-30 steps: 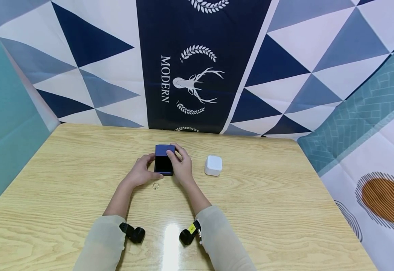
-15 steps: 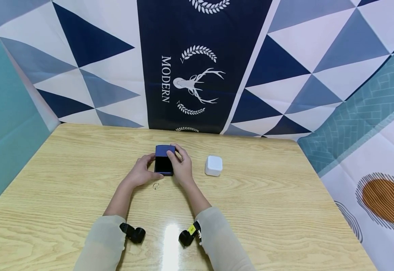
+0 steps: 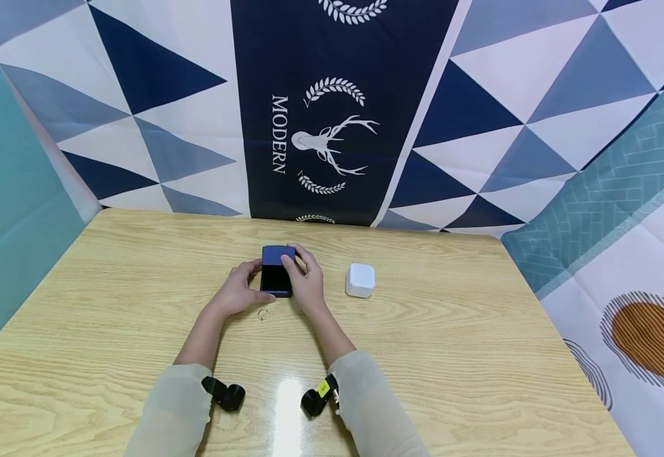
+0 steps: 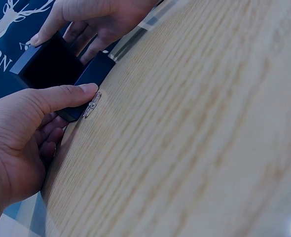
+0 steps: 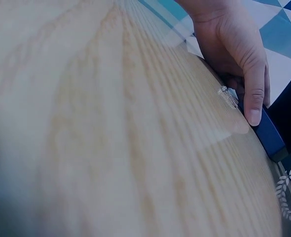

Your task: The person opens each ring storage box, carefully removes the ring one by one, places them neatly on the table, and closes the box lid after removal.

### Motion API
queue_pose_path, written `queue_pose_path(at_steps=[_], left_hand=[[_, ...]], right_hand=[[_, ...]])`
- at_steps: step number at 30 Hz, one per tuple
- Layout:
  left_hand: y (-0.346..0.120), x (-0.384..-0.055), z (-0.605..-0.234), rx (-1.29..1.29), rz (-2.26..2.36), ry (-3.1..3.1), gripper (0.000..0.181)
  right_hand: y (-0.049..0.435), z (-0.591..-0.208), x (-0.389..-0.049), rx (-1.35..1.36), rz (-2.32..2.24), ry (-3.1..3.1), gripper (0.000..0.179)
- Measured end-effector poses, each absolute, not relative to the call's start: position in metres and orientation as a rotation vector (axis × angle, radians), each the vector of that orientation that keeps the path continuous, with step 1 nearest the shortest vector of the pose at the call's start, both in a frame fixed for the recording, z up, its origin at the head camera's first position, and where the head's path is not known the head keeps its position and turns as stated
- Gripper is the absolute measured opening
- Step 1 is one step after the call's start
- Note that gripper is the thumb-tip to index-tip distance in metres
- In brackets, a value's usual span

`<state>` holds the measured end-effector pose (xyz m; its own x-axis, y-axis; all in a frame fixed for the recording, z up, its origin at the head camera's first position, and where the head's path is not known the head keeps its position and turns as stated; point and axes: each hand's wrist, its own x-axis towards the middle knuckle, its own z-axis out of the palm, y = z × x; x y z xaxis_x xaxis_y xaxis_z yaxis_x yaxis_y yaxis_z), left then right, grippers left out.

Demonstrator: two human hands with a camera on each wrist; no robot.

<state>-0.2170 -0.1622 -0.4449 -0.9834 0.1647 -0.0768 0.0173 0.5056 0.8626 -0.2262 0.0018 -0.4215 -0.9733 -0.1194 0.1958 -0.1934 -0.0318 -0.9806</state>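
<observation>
A dark blue ring box (image 3: 275,278) stands with its lid (image 3: 272,254) raised and its black inside facing me. My left hand (image 3: 239,293) holds the base, thumb along the front edge and fingers at the left side. The lid's right side is gripped by my right hand (image 3: 307,282), its thumb on the upper edge and the other fingers behind. A thin ring (image 3: 263,314) with a small clear stone lies on the wood just in front of the box, close to the left thumb (image 4: 81,95). In the right wrist view, my right hand shows only at the edge.
To the right of the box sits a small white rounded cube (image 3: 360,280). All of it rests on a light wooden table (image 3: 446,330), whose far edge meets a patterned cloth backdrop (image 3: 320,95). Each sleeve cuff carries a small black camera (image 3: 232,397).
</observation>
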Motion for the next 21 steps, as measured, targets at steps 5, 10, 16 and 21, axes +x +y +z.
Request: queue_pose_path(at_steps=[5, 10, 16, 21], left_hand=[[-0.1618, -0.2169, -0.4448, 0.156, 1.481, 2.598, 0.085], [-0.1619, -0.217, -0.4445, 0.148, 1.478, 2.591, 0.085], [-0.1622, -0.2169, -0.4446, 0.142, 1.48, 2.587, 0.085], [-0.1622, -0.2172, -0.4458, 0.141, 1.481, 2.577, 0.086]], right_hand=[[0.0022, -0.4226, -0.2259, 0.35, 2.181, -2.151, 0.038], [0.0021, -0.4226, -0.2258, 0.349, 2.184, -2.15, 0.037], [0.0021, -0.4234, -0.2259, 0.346, 2.168, -2.157, 0.037], [0.0022, -0.4249, -0.227, 0.346, 2.171, -2.158, 0.038]])
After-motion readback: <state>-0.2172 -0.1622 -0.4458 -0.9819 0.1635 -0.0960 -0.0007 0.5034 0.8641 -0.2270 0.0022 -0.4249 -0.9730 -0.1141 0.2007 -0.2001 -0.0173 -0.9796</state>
